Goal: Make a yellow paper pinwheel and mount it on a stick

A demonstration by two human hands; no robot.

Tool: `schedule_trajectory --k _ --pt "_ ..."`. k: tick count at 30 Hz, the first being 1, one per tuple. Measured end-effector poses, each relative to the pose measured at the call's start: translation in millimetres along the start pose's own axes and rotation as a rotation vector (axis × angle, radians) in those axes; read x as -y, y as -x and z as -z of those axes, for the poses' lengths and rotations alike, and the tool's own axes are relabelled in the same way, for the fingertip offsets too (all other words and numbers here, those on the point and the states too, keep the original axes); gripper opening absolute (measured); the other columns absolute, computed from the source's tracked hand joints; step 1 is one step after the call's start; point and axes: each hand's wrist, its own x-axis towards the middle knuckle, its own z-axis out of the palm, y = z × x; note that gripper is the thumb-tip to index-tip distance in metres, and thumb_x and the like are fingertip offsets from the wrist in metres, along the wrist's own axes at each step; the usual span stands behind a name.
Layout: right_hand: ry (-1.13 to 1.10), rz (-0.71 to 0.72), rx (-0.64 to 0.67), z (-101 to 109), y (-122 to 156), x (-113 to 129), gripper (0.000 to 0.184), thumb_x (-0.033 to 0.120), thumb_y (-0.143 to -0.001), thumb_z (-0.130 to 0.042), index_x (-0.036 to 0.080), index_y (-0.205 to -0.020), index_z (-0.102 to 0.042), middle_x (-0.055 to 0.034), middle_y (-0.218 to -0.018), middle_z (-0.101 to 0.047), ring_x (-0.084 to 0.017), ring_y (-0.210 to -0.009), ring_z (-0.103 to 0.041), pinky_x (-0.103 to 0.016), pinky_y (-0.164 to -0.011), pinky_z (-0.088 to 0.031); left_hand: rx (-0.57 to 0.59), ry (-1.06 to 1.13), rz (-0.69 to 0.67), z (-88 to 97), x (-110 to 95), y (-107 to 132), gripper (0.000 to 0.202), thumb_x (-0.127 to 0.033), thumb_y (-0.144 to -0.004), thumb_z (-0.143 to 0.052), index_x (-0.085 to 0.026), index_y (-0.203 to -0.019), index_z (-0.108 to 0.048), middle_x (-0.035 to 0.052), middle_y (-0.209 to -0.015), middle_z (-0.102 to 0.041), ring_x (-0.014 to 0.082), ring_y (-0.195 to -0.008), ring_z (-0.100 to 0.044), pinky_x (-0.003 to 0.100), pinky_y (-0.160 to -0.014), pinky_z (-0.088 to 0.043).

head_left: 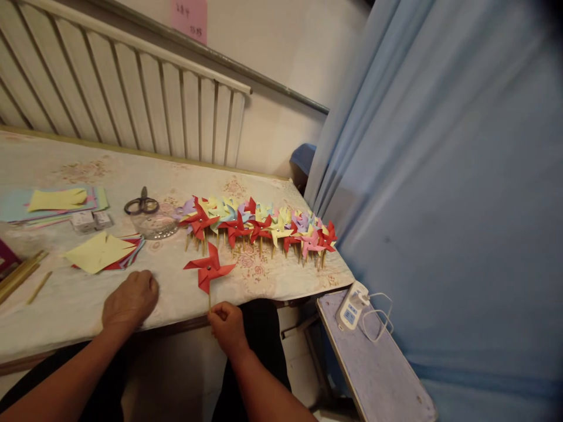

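Note:
Between the thumb and fingers of my right hand (227,328) is the thin stick of a red paper pinwheel (209,268), held upright at the table's front edge. My left hand (131,298) rests on the cloth as a loose fist, back of the hand up, with nothing showing out of it. Just beyond it lie folded-out cut paper squares (100,252), a yellow one on top of red and blue ones. Farther off to the right, a dense group of finished pinwheels (259,228) in red, yellow, pink, purple and blue stands on short sticks.
Black-handled scissors (141,204) lie near a clear glass dish (156,227). Small boxes (91,220) sit beside stacked coloured paper (57,200). Wooden sticks (21,275) are at the far left. A power strip (352,308) with a white cable rests on a side bench by the blue curtain (440,176).

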Motion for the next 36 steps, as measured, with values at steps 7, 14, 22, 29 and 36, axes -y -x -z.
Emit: schedule_trajectory --k 7,14,22,29,36 --pt "-0.006 0.009 -0.040 14 -11 16 0.014 0.033 -0.072 -0.063 0.020 -0.071 -0.061 0.0070 -0.050 -0.052 -0.009 -0.042 -0.045 -0.021 -0.043 -0.038 -0.008 0.015 0.001 1.3 -1 2 0.039 -0.036 -0.094 -0.029 -0.015 -0.099 -0.062 0.0194 -0.112 -0.063 0.0334 -0.092 -0.062 0.041 -0.070 -0.045" --pt "-0.038 0.067 -0.169 38 -41 33 0.013 0.029 -0.069 -0.058 0.019 -0.077 -0.062 0.0074 -0.052 -0.053 -0.010 -0.043 -0.047 -0.021 -0.042 -0.038 -0.002 0.008 0.010 -1.9 0 -1 0.045 -0.035 -0.095 -0.026 -0.014 -0.102 -0.065 0.0211 -0.111 -0.063 0.0338 -0.094 -0.063 0.042 -0.071 -0.045" --pt "-0.090 0.133 -0.328 67 -91 59 0.032 0.028 -0.067 -0.057 0.014 -0.094 -0.068 0.0088 -0.054 -0.052 -0.009 -0.043 -0.045 -0.021 -0.044 -0.040 -0.009 -0.011 0.011 -2.7 0 1 0.049 -0.036 -0.098 -0.019 -0.016 -0.101 -0.063 0.0182 -0.110 -0.064 0.0329 -0.095 -0.063 0.042 -0.071 -0.045" --pt "-0.027 0.175 -0.440 72 -127 68 0.032 0.024 -0.069 -0.054 0.012 -0.093 -0.071 0.0044 -0.058 -0.057 -0.010 -0.047 -0.046 -0.021 -0.047 -0.039 -0.023 -0.044 0.015 -3.7 -1 0 0.047 -0.035 -0.098 -0.021 -0.015 -0.101 -0.063 0.0172 -0.110 -0.064 0.0294 -0.094 -0.064 0.039 -0.071 -0.044" --pt "-0.005 0.185 -0.478 64 -152 79 0.021 0.022 -0.068 -0.056 0.014 -0.081 -0.069 0.0033 -0.057 -0.059 -0.012 -0.050 -0.052 -0.022 -0.051 -0.042 -0.017 -0.041 0.017 -4.0 0 0 0.048 -0.037 -0.098 -0.018 -0.016 -0.100 -0.062 0.0163 -0.110 -0.064 0.0295 -0.094 -0.063 0.039 -0.070 -0.043"
